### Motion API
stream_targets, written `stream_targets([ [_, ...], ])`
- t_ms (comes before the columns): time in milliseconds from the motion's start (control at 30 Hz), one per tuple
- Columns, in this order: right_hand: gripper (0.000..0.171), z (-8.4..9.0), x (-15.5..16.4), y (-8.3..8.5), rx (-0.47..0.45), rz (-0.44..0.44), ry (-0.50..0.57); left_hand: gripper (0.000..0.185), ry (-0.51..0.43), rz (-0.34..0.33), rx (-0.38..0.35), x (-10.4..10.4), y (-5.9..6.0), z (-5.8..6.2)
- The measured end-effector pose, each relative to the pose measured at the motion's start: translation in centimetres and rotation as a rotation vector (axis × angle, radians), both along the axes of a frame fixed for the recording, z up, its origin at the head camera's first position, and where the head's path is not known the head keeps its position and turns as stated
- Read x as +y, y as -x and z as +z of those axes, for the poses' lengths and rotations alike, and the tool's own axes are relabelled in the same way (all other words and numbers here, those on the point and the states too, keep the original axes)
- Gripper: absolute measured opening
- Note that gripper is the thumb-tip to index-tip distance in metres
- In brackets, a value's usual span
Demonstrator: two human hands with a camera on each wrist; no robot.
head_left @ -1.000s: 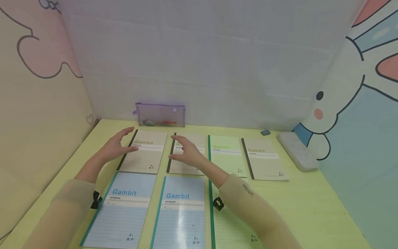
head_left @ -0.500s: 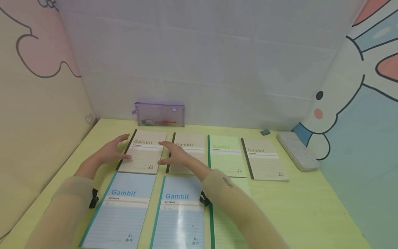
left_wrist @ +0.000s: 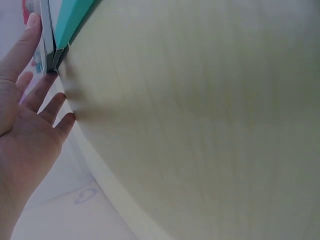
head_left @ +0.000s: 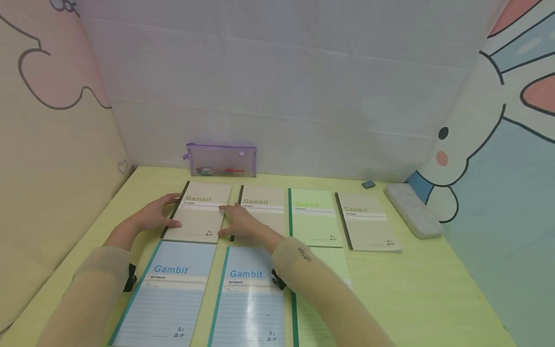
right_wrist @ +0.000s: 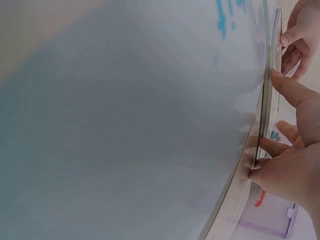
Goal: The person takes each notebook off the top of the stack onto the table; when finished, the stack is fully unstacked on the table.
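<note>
A beige Gambit notebook (head_left: 204, 218) with a black spine lies flat at the back left, between both hands. At its spine side is my left hand (head_left: 151, 215), thumb tip over the cover and fingers spread along the edge. My right hand (head_left: 242, 222) is at its opposite edge, thumb and fingers extended and overlapping the neighbouring beige notebook (head_left: 270, 200). From the right wrist view, the right thumb (right_wrist: 290, 90) meets the notebook's edge while the fingertips sit low beside it. A teal spine (left_wrist: 72, 20) shows near the left fingers.
Two blue notebooks (head_left: 166, 303) lie in front, beside a green one (head_left: 314, 313) partly under the right sleeve. Farther right are a green notebook (head_left: 314, 221) and a beige one (head_left: 368, 224). Behind stand a purple pencil case (head_left: 223, 159), small eraser-like block (head_left: 368, 184) and grey case (head_left: 412, 209).
My right hand has moved left from over the second beige notebook to the first one's right edge. The left hand has lowered slightly to the spine side. The notebooks stay in place.
</note>
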State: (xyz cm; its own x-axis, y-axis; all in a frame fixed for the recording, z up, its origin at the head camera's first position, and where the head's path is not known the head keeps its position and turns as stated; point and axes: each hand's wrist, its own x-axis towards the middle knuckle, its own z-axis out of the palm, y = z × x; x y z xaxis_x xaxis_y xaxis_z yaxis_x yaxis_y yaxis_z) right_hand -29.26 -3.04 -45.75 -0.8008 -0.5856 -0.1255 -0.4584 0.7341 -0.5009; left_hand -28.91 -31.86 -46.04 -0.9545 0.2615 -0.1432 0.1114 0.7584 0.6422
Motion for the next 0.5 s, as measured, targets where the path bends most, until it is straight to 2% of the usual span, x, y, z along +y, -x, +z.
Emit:
stream_targets([
  [200,0.082,-0.01,-0.11,-0.16,-0.013,-0.012,0.008,0.105,-0.01,0.001,0.022,0.01,-0.19,0.07],
  [500,0.079,0.27,0.65,-0.26,-0.083,-0.03,0.07,0.089,-0.058,-0.004,0.106,-0.16,-0.14,0.65],
])
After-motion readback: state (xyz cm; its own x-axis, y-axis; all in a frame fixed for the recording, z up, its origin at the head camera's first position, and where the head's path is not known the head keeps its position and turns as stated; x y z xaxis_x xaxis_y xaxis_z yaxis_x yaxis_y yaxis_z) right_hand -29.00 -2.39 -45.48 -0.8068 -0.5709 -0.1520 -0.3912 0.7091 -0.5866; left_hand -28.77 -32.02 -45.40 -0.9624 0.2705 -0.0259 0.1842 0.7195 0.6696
